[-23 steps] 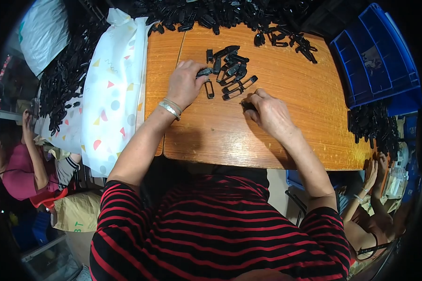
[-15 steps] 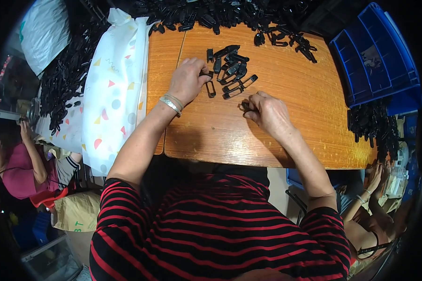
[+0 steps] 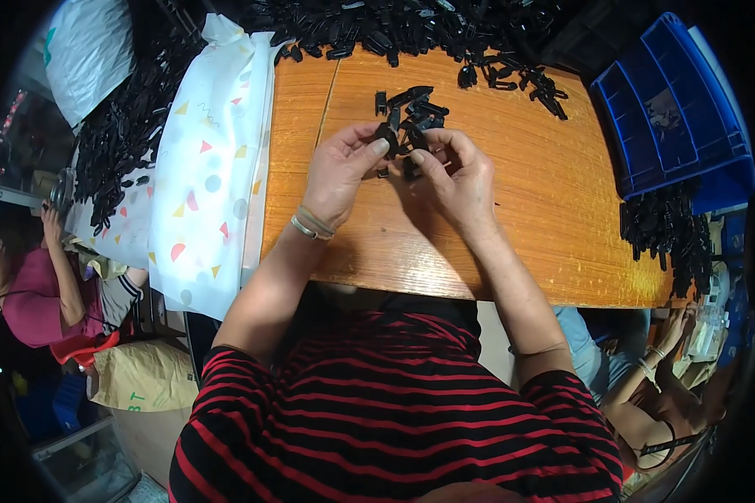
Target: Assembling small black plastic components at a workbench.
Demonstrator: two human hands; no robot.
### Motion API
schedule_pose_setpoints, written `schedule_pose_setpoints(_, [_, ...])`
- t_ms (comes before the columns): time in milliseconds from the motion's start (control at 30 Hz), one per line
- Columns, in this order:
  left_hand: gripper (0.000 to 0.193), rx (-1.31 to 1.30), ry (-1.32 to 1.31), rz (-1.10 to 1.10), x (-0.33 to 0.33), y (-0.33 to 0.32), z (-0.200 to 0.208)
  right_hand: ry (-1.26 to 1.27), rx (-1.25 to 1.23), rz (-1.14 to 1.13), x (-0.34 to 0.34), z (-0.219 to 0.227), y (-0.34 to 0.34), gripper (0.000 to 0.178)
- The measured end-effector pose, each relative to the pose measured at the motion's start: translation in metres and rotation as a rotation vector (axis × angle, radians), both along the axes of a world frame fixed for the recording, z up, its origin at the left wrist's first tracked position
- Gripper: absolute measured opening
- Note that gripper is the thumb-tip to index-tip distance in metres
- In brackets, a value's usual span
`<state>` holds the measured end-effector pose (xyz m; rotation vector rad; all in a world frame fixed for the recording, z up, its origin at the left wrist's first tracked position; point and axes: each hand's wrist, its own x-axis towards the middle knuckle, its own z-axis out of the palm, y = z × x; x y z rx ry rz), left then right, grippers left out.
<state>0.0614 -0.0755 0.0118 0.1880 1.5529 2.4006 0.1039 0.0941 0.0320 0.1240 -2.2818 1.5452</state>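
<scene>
Both hands meet over the middle of the wooden table (image 3: 377,251). My left hand (image 3: 341,168) pinches a small black plastic part (image 3: 385,139) between thumb and fingers. In my right hand (image 3: 461,178), another black plastic part (image 3: 414,139) is gripped by thumb and forefinger. The two parts are close together; whether they touch I cannot tell. Right behind them lies a small cluster of black plastic pieces (image 3: 419,99), some with open rectangular frames. My fingers and the held parts hide some of this cluster.
A big heap of black parts (image 3: 377,29) covers the far edge; another pile (image 3: 109,168) lies left beyond a patterned white plastic sheet (image 3: 205,184). At right stand a blue bin (image 3: 679,109) and more black parts (image 3: 658,226). People sit at both sides.
My hands have come together, the right one moving left and farther from me. Each now holds a black part up over the table, beside the other.
</scene>
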Motion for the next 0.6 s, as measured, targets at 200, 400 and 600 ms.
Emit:
schedule_pose_setpoints(200, [0.027, -0.064, 0.042, -0.008, 0.014, -0.001, 0.005, 0.043, -0.008, 0.066, 0.004, 0.002, -0.013, 0.021])
schedule_pose_setpoints(400, [0.029, -0.092, 0.078, 0.008, 0.019, -0.002, 0.005, 0.142, 0.104, 0.056, 0.003, -0.009, -0.013, 0.020])
schedule_pose_setpoints(600, [0.031, -0.010, 0.122, 0.015, 0.037, 0.001, 0.003, 0.246, 0.207, 0.040, 0.007, -0.015, -0.020, 0.022])
